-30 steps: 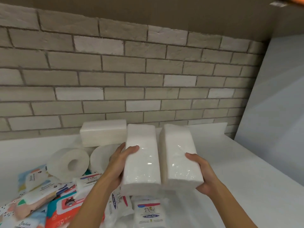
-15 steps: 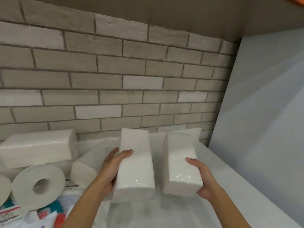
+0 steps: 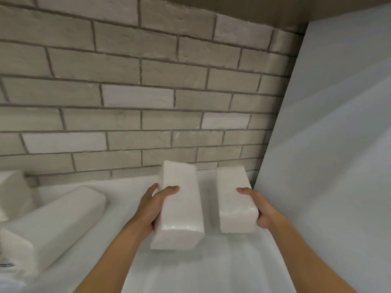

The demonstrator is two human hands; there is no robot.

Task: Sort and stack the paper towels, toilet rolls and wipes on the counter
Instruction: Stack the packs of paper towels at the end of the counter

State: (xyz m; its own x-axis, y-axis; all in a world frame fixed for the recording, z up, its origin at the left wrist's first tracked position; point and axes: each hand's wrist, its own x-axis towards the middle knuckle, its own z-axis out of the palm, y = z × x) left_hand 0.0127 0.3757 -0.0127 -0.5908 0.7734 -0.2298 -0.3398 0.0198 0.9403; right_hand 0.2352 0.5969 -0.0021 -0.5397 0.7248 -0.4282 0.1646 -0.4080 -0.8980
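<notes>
the left hand [image 3: 152, 209] is clamped on a white wrapped pack of paper towels, the left pack [image 3: 179, 216]: the thumb lies across the pack's top face and the other fingers [image 3: 151, 190] curl round its left side, close together. the pack runs lengthwise away from the palm, its far end tipped a little leftward, its near end below the wrist.

the right hand [image 3: 263, 211] grips a second like pack, the right pack [image 3: 233, 204], from the pack's right side. the thumb rests on the top face; the remaining fingers are hidden behind and under the pack, so how they lie cannot be told. this pack also points away from the palm.

the two packs sit side by side between the hands, near each other but apart, with a strip of white counter [image 3: 190, 269] showing in the gap. whether either pack is resting on the counter or held just above it cannot be told.

well to the left of the left hand's fingers a third pack [image 3: 55, 225] lies slantwise on the counter, and beyond it, at the frame's edge, part of a fourth pack [image 3: 11, 191] shows, blurred.

past the fingertips of both hands stands a pale brick wall [image 3: 148, 92]. just right of the right hand a plain white panel [image 3: 328, 149] rises from the counter, leaning across that side of the view.
</notes>
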